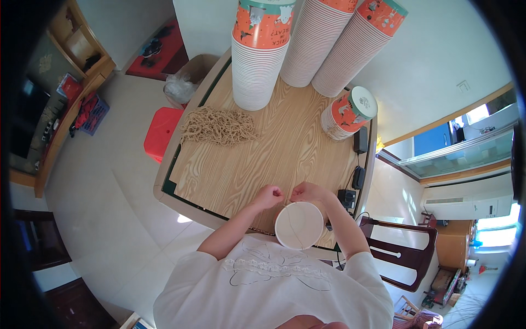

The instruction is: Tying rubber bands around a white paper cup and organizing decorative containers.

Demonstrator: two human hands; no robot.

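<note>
A person in a white short-sleeved top sits at a pale wood-grain tabletop, seen from above. Close to the person's chest, at the table's near edge, is a round white paper bucket, with a thin tan cord running across its circular face. Both hands meet just beyond its far rim. The left hand is curled closed, fingertips together; whether it pinches cord is too small to tell. The right hand is also closed, fingertips at the rim; exactly what they grip cannot be told. Farther left lies a loose heap of tan knotted cord. Behind it stand tall stacks of white buckets with orange-and-green printed outsides.
</note>
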